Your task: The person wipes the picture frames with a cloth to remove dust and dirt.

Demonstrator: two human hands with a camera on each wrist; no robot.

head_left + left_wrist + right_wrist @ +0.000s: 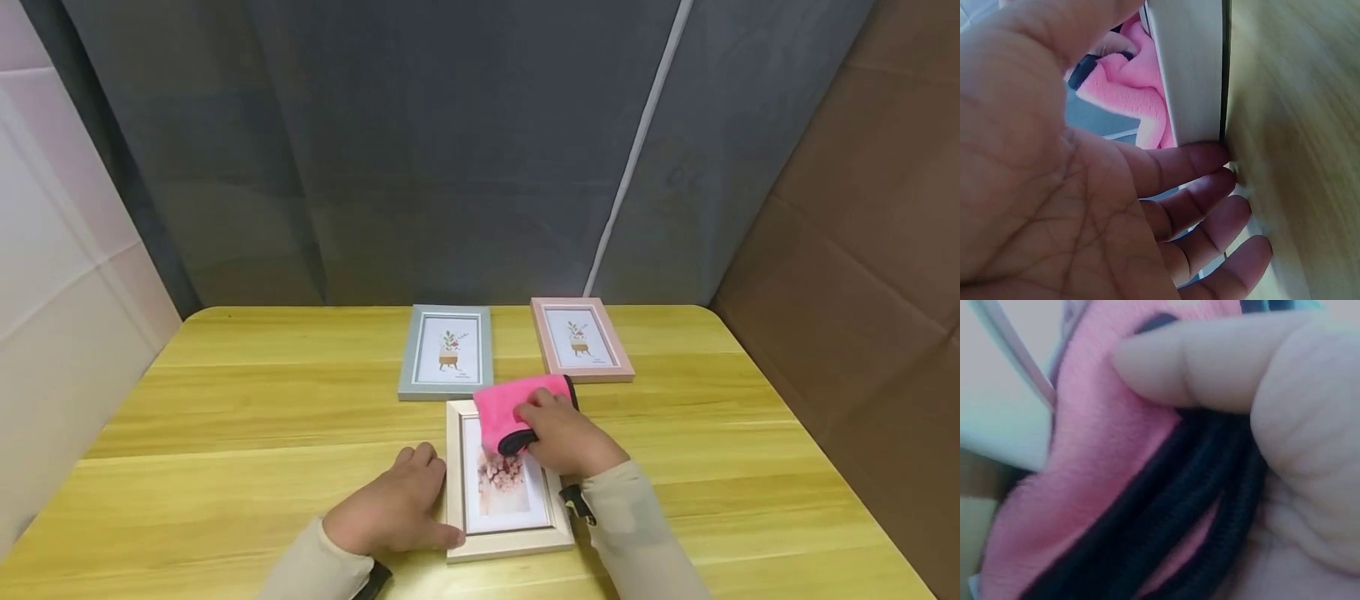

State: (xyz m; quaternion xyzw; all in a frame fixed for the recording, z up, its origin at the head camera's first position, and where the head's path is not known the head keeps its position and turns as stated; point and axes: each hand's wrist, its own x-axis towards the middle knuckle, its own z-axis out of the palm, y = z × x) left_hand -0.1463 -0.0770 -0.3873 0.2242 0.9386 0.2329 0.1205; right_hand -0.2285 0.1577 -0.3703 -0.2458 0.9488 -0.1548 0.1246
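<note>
A cream picture frame (510,546) with a flower print lies flat on the table. My right hand (570,437) grips a folded pink cloth (495,404) with black edging, which rests over the frame's upper part. In the right wrist view, the thumb (1185,365) presses the cloth's layered folds. My left hand (397,504) steadies the frame from its left side, thumb at the lower left corner. The left wrist view shows its loosely extended fingers (1179,165) against the frame's side (1191,75), tips close to the tabletop. Cloth and right hand cover the frame's upper right.
Behind the cream frame lie a grey-blue picture frame (408,358) and, farther right, a pink picture frame (626,371), both with plant prints. The wood-grain table (262,400) ends at a dark curtain (450,167). Pale and brown sheets hang on either side.
</note>
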